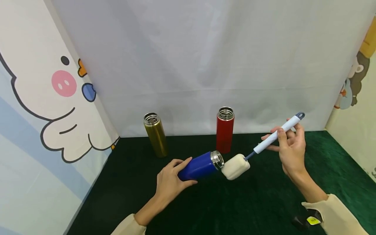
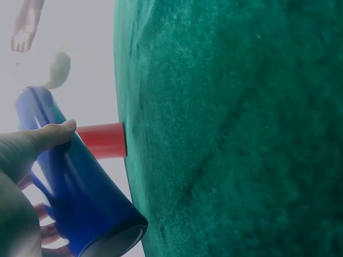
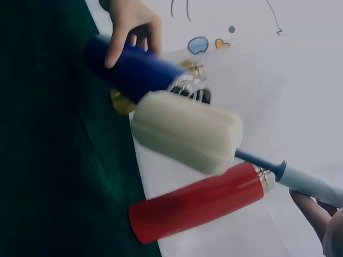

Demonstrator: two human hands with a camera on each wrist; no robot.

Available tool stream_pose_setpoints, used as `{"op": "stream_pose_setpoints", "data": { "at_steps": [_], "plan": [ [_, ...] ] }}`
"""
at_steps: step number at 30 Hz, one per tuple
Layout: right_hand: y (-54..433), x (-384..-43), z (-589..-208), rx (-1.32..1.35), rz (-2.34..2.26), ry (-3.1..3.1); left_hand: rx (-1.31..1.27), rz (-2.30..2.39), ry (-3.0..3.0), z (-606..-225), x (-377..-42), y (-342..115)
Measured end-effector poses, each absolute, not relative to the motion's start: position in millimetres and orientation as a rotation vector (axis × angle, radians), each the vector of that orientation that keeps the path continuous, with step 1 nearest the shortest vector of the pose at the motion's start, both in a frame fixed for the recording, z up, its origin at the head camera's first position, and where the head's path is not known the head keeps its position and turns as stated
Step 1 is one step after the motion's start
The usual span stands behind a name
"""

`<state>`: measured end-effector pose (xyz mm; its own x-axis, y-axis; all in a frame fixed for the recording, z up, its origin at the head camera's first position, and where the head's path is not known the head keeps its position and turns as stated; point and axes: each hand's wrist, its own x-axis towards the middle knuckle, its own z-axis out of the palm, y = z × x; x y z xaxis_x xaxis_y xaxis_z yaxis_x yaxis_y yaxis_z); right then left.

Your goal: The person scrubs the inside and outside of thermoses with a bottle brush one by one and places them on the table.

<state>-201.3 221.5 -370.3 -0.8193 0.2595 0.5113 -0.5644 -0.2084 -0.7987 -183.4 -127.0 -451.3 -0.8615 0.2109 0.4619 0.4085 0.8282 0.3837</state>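
My left hand [image 1: 170, 181] grips a blue bottle [image 1: 197, 167] by its body, tilted with its bare metal mouth up and to the right. In my right hand [image 1: 290, 148] is a bottle brush [image 1: 271, 139], pinched by its pale blue handle. The brush's white sponge head [image 1: 236, 166] overlaps the bottle's mouth edge in the head view, and it points down and left. In the right wrist view the sponge [image 3: 185, 131] appears in front of the blue bottle's neck [image 3: 187, 88]. The left wrist view shows the blue bottle's base [image 2: 115, 241] and my thumb along its side.
A red bottle [image 1: 225, 133] stands uncapped behind the sponge. Further left stands a gold bottle [image 1: 156, 137], also uncapped. Both are on a dark green cloth [image 1: 243, 205], with a white curtain [image 1: 188, 65] behind. A small black object with a yellow label [image 1: 313, 221] sits by my right sleeve.
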Motion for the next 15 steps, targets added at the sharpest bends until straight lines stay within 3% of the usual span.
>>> {"op": "stream_pose_setpoints", "data": {
  "at_steps": [9,15],
  "plan": [
    [223.8,-195.7,-361.4,0.386,2.281,-1.430,-0.510,-0.613,-2.644,-453.5,-181.4,-124.6],
    [215.2,-198.9,-360.4,0.264,2.293,-1.315,-0.556,-0.614,-2.676,-452.5,-176.6,-124.6]
  ]
}}
